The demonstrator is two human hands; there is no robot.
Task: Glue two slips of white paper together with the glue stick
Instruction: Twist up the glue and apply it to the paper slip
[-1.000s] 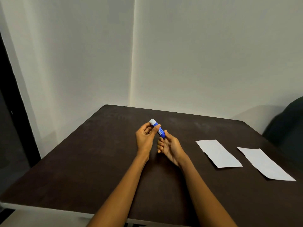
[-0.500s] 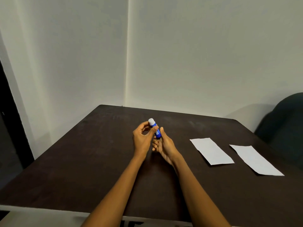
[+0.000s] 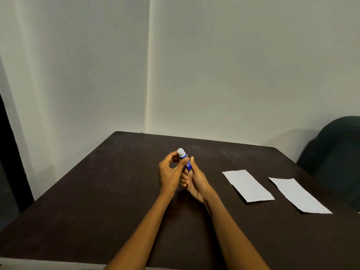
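Right now both hands meet over the middle of the dark tabletop [image 3: 97, 191], and between them stands the glue stick [image 3: 185, 159]. It is a blue tube with a white cap [image 3: 181, 152], tilted so that the cap leans away from the person and a little to their left. The right hand [image 3: 195, 182] is wrapped around the lower end of the tube, fingers curled closed on it, thumb lying up along the blue barrel. The left hand [image 3: 170, 172] is half closed: its thumb and fingertips pinch the stick just beneath the white cap, leaving a round gap between thumb and palm. The cap is on the tube. Both forearms are bare and reach out from the near edge of the tabletop.

To the right of the glue stick lie the two slips of white paper, flat on the tabletop and apart from each other, with dark wood showing between them. The nearer slip [image 3: 248, 185] is closest to the glue stick; the farther slip [image 3: 299, 195] lies beyond it, toward the right edge. Neither hand touches either slip.

Further right still, past the tabletop's edge, is a dark chair [image 3: 335, 152]. Behind the glue stick, two pale walls [image 3: 243, 65] meet in a corner.
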